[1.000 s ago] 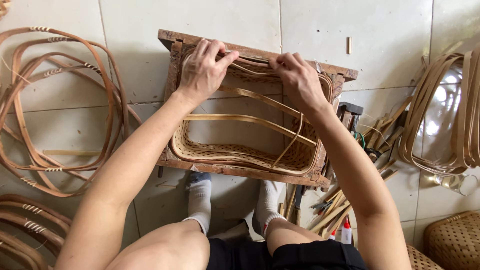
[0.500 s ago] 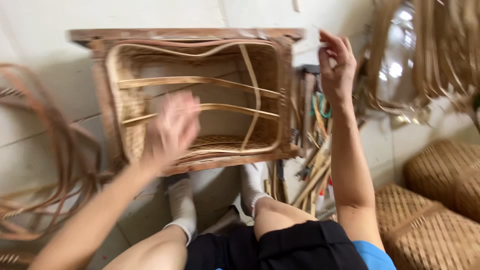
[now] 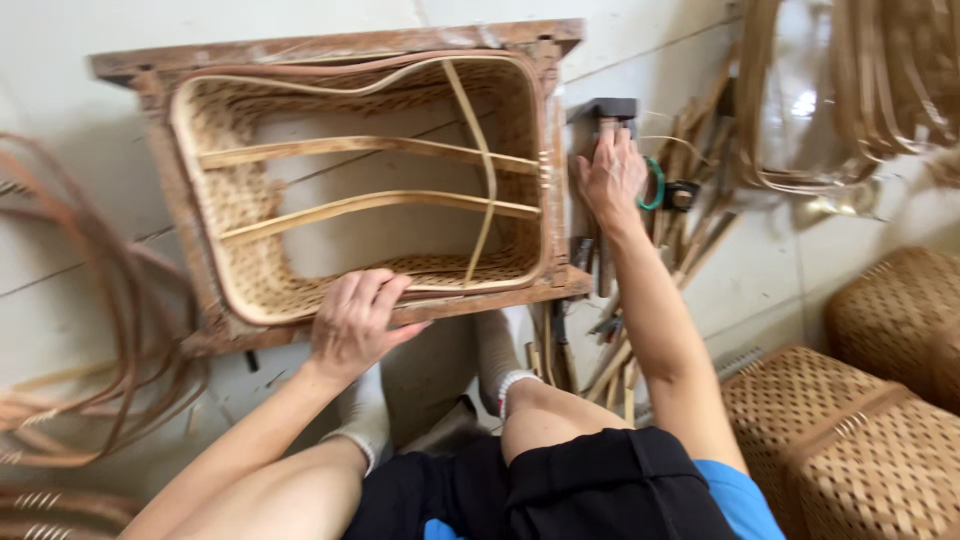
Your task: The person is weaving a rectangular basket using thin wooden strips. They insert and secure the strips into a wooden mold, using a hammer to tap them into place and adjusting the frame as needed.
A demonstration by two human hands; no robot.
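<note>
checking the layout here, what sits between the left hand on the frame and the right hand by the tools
In the head view, between the left hand and the right hand lie the woven basket's near right corner and the wooden frame's right side.

- Worn on the head, looking steeply down over the knees at the tiled floor (image 3: 60, 60).
- Close in, at arm's reach of the wooden frame (image 3: 330, 45).
- Single view only, slightly blurred.
</note>
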